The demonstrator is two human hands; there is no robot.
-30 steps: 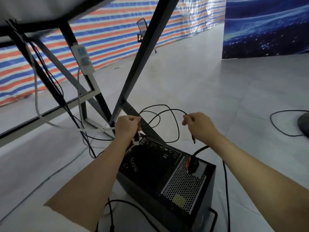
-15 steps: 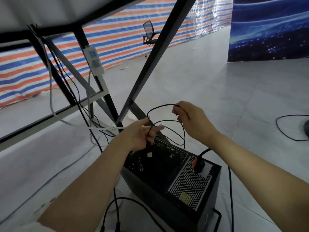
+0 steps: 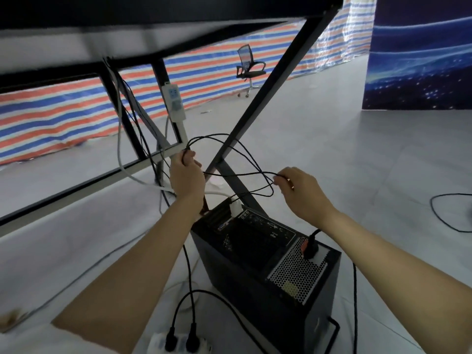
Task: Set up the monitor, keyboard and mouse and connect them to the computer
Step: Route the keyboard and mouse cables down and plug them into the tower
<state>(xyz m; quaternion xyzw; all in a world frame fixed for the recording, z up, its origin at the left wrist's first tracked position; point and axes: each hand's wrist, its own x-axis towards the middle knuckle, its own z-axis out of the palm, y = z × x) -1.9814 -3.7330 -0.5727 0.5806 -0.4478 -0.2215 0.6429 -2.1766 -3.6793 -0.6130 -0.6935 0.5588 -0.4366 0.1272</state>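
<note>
A black computer tower (image 3: 258, 284) stands on the floor under the desk, its rear panel of ports facing up at me. A black power plug (image 3: 310, 247) sits in its supply socket. My left hand (image 3: 186, 176) and my right hand (image 3: 298, 192) hold a thin black braided cable (image 3: 240, 146) that loops in tangled coils between them, above the tower. My left hand pinches it up high; my right hand pinches it with thumb and forefinger. A white connector (image 3: 235, 206) is plugged into the tower's far end.
Black desk legs (image 3: 258, 106) cross just behind the tower. A white power strip (image 3: 175, 103) hangs on one leg. Another strip (image 3: 178, 343) with two black plugs lies at the bottom. An office chair (image 3: 249, 67) stands far back. A loose cable (image 3: 444, 213) lies at the right.
The view has tilted up. My hands have drawn apart, the left rising and moving away from me, and the cable loops have spread wider between them.
</note>
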